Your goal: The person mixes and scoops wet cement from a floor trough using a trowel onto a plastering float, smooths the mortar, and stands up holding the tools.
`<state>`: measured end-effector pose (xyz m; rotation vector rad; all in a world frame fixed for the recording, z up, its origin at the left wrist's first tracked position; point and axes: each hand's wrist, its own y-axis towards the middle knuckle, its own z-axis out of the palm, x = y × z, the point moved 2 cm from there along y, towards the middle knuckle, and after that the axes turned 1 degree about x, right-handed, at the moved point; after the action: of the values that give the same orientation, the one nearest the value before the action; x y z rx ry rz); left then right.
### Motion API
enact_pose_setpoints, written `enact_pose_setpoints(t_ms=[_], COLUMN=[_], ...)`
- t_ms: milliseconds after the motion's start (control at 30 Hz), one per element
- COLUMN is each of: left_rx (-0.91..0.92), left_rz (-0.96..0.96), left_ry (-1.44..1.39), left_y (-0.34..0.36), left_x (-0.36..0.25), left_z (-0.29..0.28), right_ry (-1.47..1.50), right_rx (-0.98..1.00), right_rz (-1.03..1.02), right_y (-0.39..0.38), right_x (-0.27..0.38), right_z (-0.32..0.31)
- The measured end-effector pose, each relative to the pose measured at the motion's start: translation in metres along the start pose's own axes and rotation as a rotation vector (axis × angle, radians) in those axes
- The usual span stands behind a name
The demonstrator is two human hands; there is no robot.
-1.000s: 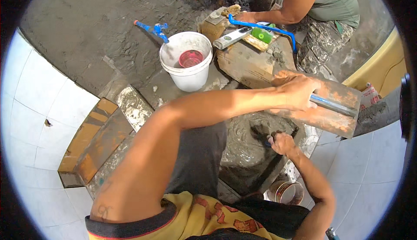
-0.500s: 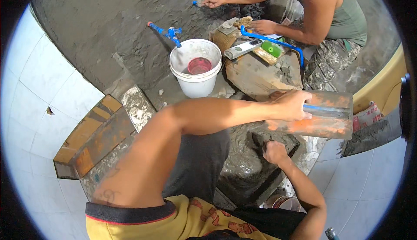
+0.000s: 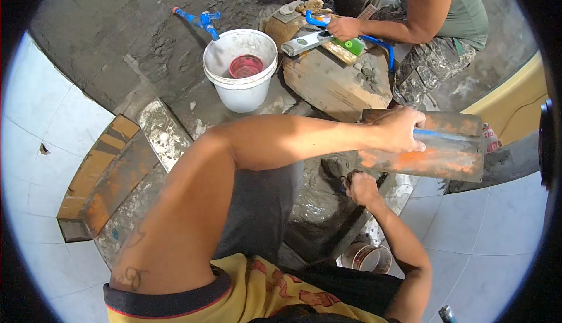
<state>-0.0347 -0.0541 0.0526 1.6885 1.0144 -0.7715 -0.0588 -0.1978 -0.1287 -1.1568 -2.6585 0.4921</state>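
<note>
My left arm reaches across to the right, and my left hand grips a rectangular plastering float, stained orange and grey with a blue strip along its back. Just below it, my right hand is closed round the handle of a trowel. Wet mortar coats the trowel's blade, so its outline is hard to make out. Grey wet mortar lies in a dark, square-sided holder beneath both hands. The float is held over the holder's far right corner.
Ahead stands a white bucket with a red container inside, below a blue tap. A co-worker crouches at far right beside a board bearing a spirit level and a blue bent frame. Near my right arm sits a small bucket.
The view has shifted, so the surroundings sit further left and higher. The float stays in my left hand. The co-worker's nearer hand has moved onto the blue frame.
</note>
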Motion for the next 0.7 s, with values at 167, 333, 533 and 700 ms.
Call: enact_pose_setpoints(t_ms=[167, 333, 533, 700], left_rx=[-0.002, 0.006, 0.004, 0.0], left_rz=[0.03, 0.0, 0.001, 0.022], left_ry=[-0.041, -0.004, -0.027, -0.039], left_y=[0.002, -0.006, -0.008, -0.01], left_x=[-0.005, -0.005, -0.011, -0.012], left_z=[0.005, -0.005, -0.001, -0.008], right_ry=[-0.099, -0.063, -0.053, -0.002], right_rx=[0.071, 0.08, 0.017, -0.055], right_rz=[-0.049, -0.069, -0.149, -0.135], right_y=[0.002, 0.008, 0.003, 0.012], right_x=[-0.021, 0.001, 0.036, -0.005], right_z=[0.015, 0.005, -0.014, 0.011])
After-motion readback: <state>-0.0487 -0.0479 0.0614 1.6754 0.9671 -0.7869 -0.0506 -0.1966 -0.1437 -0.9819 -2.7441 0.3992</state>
